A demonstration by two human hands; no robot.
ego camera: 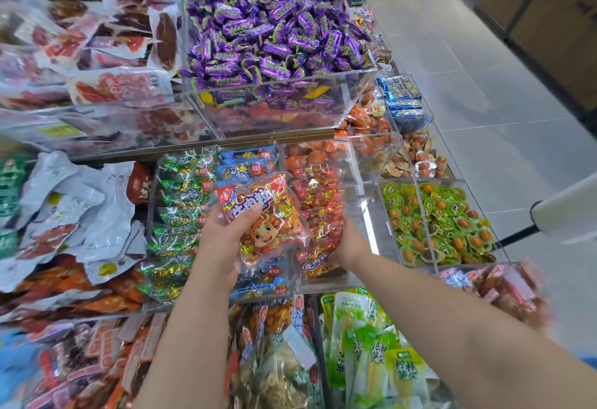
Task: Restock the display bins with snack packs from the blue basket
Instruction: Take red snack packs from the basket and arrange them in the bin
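pack: orange-red snack pack (pixel 263 215), tiger print facing up, held above the clear bins. The print matches the red packs (pixel 318 202), so it is likely staged for that bin.
left hand (pixel 226 234): thumb across the pack's front and fingers curled behind, a firm grip on its lower-left edge. The forearm reaches up from below.
right hand (pixel 350 244): low in the clear bin (pixel 366 211), against the red packs, probably making room. Its fingers are hidden, so I can't tell the grip.
blue basket: can't pick it out in view.
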